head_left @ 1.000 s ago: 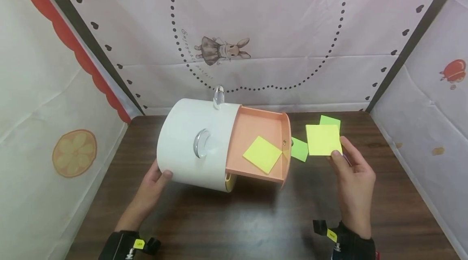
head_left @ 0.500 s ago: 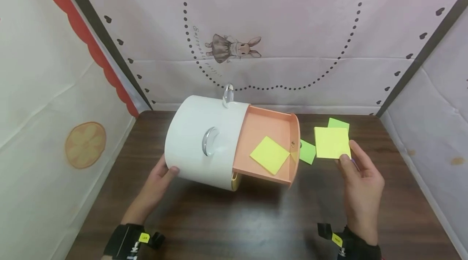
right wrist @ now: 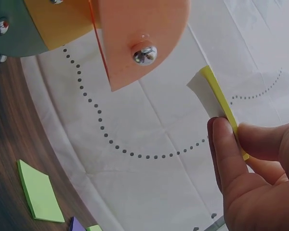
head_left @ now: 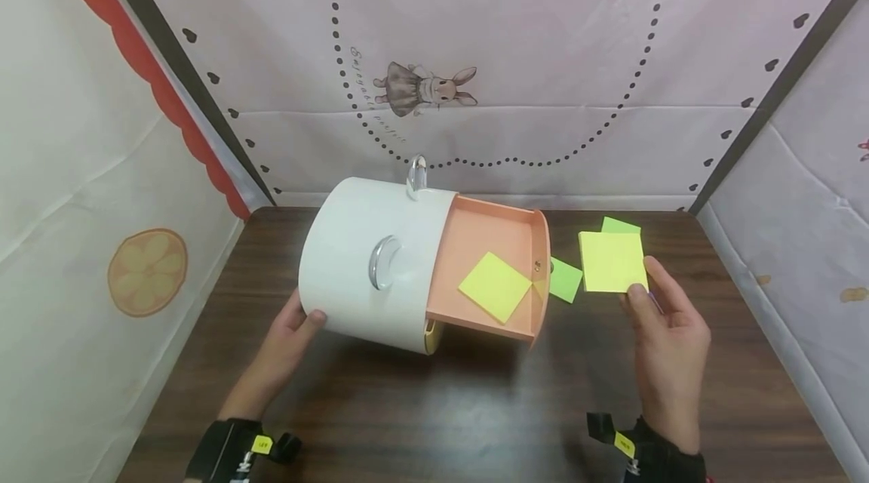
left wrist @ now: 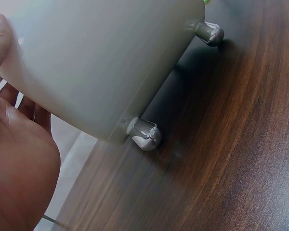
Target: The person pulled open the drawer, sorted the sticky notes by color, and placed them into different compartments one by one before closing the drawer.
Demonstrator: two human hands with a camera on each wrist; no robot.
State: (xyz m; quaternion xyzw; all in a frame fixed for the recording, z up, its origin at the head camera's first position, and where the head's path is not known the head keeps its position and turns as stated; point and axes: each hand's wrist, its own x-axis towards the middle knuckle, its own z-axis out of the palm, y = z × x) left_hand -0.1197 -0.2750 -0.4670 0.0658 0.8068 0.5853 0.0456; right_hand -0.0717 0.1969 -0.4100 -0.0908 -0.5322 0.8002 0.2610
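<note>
A white, rounded drawer organizer (head_left: 353,256) with clear loop-shaped ears sits left of centre. My left hand (head_left: 288,339) grips its back end, thumb on the outer wall and fingers behind it. From the organizer's right end, the orange drawer (head_left: 482,223) stands pulled out, with a yellow sticky note pad (head_left: 495,287) lying in it. To the right of the drawer, my right hand (head_left: 668,339) pinches another yellow sticky note pad (head_left: 612,262) by its lower corner. In the right wrist view that pad (right wrist: 216,94) appears edge-on between thumb and fingers.
One green sticky note pad (head_left: 565,281) lies on the dark wood table (head_left: 434,430) beyond the drawer front; another green pad (head_left: 619,225) shows partly behind the held one. A purple corner (right wrist: 76,225) peeks out below in the right wrist view. Silver feet (left wrist: 145,134) project from the organizer.
The head view has shifted slightly. Both hands keep their holds in nearly the same places, and the orange drawer stays out.
</note>
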